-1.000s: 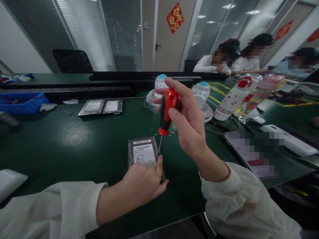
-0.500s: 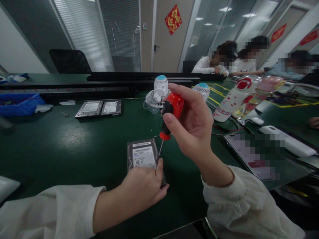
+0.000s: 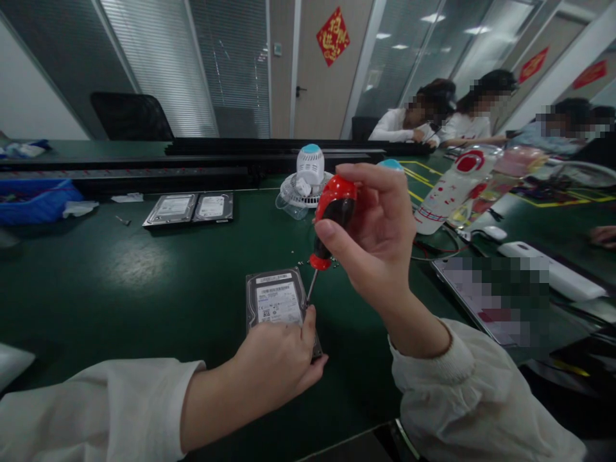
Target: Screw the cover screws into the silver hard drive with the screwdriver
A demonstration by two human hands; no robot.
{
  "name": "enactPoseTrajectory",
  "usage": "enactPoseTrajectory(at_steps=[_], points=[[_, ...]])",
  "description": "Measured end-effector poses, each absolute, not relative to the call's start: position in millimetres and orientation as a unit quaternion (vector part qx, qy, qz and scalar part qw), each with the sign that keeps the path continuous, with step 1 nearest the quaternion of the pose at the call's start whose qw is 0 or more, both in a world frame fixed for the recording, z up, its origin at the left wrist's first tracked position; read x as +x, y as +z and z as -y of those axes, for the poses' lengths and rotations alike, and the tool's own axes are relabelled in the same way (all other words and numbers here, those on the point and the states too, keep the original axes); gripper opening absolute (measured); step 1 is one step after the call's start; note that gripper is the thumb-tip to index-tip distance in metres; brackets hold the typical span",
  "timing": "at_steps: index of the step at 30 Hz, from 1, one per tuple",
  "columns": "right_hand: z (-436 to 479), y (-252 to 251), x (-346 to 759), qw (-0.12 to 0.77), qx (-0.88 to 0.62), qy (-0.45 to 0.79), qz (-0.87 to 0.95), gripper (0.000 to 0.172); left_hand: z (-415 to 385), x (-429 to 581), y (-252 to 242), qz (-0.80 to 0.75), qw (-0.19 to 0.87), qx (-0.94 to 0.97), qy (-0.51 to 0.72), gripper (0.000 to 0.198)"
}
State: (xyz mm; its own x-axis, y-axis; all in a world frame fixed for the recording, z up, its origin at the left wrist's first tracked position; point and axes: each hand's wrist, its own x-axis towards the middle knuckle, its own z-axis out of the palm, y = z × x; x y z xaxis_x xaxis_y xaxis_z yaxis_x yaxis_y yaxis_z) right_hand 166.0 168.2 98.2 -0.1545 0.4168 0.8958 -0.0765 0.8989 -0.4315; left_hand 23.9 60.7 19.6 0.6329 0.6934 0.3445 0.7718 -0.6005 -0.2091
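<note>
A hard drive (image 3: 276,295) with a white label lies on the green table in front of me. My left hand (image 3: 274,359) is closed over its near part, the index finger stretched along the right edge beside the screwdriver's tip. Between the thumb and fingers of my right hand (image 3: 375,237) is a red and black screwdriver (image 3: 332,212), tilted, its shaft pointing down at the drive's right edge. Whether the tip sits in a screw is too small to make out. Several tiny screws (image 3: 301,262) lie scattered just beyond the drive.
Two more hard drives (image 3: 190,208) lie at the back left, near a blue bin (image 3: 38,200). A white fan (image 3: 310,168) stands behind my right hand. Bottles (image 3: 452,186), a power strip (image 3: 553,269) and a tablet-like screen (image 3: 481,301) are on the right. People sit at the far right.
The screwdriver handle has turned in my right hand, and the fingers around its top have shifted. My left hand and the hard drive stay in place.
</note>
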Motion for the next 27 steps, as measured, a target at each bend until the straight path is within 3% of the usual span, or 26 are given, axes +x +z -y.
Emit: enactPoseTrajectory(at_steps=[4,9,14,19,24,27], points=[[-166.8,98.8,167.0,0.612,-0.093,0.249,0.745,0.041,-60.6,23.8,19.6,0.415,0.164,-0.889,-0.108,0.066],[-164.3,99.8,168.6,0.638,-0.117,0.178,0.740,0.045,-61.7,24.1,20.9,0.414,0.165,-0.889,-0.107,0.066],[-163.1,98.9,167.8,0.584,-0.096,0.257,0.764,0.040,-62.0,24.0,20.8,0.418,0.162,-0.888,-0.100,0.065],[-166.5,97.7,168.6,0.638,-0.133,0.146,0.745,0.043,-61.8,24.4,20.5,0.413,0.171,-0.888,-0.109,0.065],[-166.5,97.6,168.9,0.592,-0.099,0.222,0.769,0.041,-60.8,24.1,20.6,0.416,0.166,-0.887,-0.112,0.065],[-168.6,95.6,167.6,0.608,-0.103,0.215,0.757,0.045,-60.6,23.8,20.4,0.414,0.163,-0.889,-0.110,0.066]])
